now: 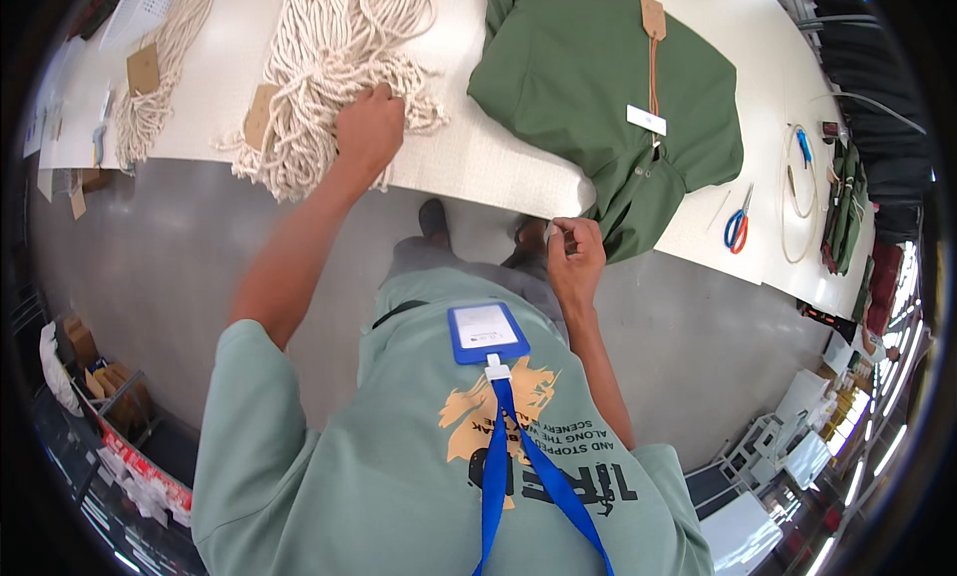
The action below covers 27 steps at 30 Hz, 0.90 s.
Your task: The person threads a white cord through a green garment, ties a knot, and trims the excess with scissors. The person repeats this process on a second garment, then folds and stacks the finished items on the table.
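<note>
A thick bundle of cream cords (324,53) lies on the white table, its looped ends hanging over the near edge. My left hand (371,130) rests on these ends with its fingers curled into the cords. To the right is a folded dark green garment (598,73), a narrow part of it draped over the table edge. A brown tag (653,18) and a white label (647,120) lie on it, joined by brown string. My right hand (576,260) is just off the table edge beside the garment, fingers curled and thumb pressed in; whatever they hold is too small to make out.
Scissors with red and blue handles (737,231) lie right of the garment, near a looped pale cord (788,212) and a blue tool (803,145). A second cord bundle (150,113) with a brown tag lies at the far left. Cardboard boxes (120,402) stand lower left.
</note>
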Each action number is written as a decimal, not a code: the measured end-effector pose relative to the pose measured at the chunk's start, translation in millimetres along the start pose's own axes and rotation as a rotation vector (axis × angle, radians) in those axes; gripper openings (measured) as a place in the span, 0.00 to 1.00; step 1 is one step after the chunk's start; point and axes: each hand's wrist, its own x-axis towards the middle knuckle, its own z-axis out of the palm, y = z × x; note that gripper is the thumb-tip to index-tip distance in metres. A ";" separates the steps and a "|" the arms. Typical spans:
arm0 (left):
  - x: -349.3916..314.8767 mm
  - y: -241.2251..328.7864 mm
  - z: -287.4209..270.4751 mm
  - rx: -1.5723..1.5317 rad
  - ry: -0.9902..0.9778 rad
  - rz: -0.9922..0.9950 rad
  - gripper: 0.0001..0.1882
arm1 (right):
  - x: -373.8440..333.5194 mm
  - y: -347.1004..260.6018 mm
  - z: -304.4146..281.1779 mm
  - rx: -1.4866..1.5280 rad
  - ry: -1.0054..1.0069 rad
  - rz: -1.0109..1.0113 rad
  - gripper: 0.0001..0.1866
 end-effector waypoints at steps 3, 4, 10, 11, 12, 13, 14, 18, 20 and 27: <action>-6.0 1.9 -15.5 -0.475 0.112 -0.024 0.07 | 14.0 -18.4 3.2 0.050 0.007 -0.006 0.05; -11.4 3.3 -22.9 -0.673 0.119 -0.043 0.08 | 18.6 -26.9 5.3 0.084 0.001 0.030 0.05; -45.2 2.9 -71.4 -0.912 0.125 -0.091 0.07 | 38.8 -103.6 40.3 0.234 -0.267 0.107 0.14; -49.3 4.9 -74.9 -0.944 0.115 -0.085 0.07 | 43.6 -113.5 45.7 0.275 -0.290 0.013 0.19; -56.2 6.3 -78.6 -0.976 0.077 -0.111 0.06 | 43.3 -123.9 52.9 0.319 -0.315 -0.062 0.24; -64.2 6.3 -82.1 -1.005 -0.024 -0.207 0.06 | 43.0 -132.5 61.7 0.288 -0.327 -0.049 0.27; -71.0 6.5 -84.2 -0.999 0.036 -0.132 0.05 | 44.0 -138.6 69.6 0.300 -0.317 -0.085 0.30; -86.1 9.5 -79.8 -1.046 0.027 -0.129 0.04 | 48.0 -143.8 92.6 0.356 -0.550 -0.102 0.14; -88.7 1.7 -79.7 -1.067 0.006 -0.169 0.04 | 49.4 -142.3 97.2 0.249 -0.717 0.050 0.10; -83.9 -22.9 -70.1 -0.956 -0.008 -0.129 0.05 | 41.4 -133.8 64.9 0.428 -0.737 0.311 0.16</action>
